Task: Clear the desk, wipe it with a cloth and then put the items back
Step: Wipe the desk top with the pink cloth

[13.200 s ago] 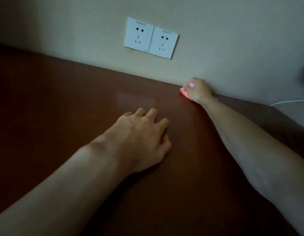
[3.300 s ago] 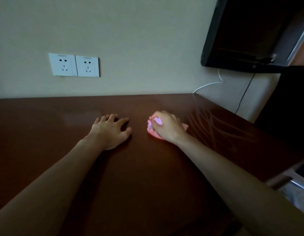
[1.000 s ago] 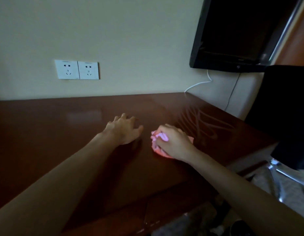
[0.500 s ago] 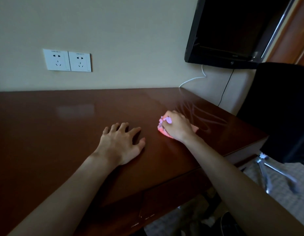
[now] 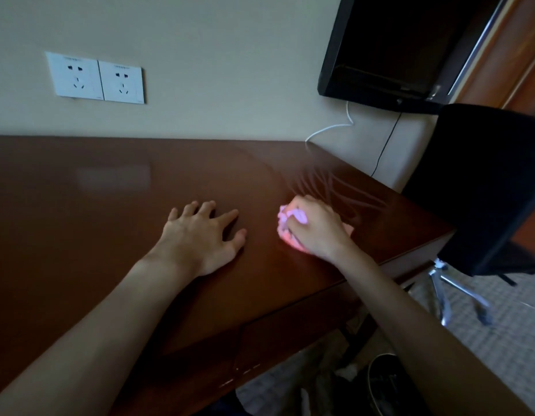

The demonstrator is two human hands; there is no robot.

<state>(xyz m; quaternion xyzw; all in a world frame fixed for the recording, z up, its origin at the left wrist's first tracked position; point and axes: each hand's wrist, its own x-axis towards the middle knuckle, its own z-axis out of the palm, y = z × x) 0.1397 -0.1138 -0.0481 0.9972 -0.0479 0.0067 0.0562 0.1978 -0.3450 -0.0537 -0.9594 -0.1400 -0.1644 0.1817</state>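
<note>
A dark brown wooden desk (image 5: pixel 95 211) fills the left and middle of the head view, with nothing standing on it. My right hand (image 5: pixel 315 228) is shut on a crumpled pink cloth (image 5: pixel 285 232) and presses it onto the desk near the right end. Damp streaks (image 5: pixel 329 181) shine on the wood just beyond that hand. My left hand (image 5: pixel 201 238) lies flat on the desk with its fingers spread, a short way left of the cloth, holding nothing.
A double wall socket (image 5: pixel 95 78) sits on the wall above the desk's back edge. A black screen (image 5: pixel 404 46) hangs at the upper right with a white cable (image 5: pixel 329 127) below it. A black office chair (image 5: pixel 482 187) stands past the right end.
In the last second my right hand slid the cloth away from the front edge, up and to the right. My left hand stays flat on the desk.
</note>
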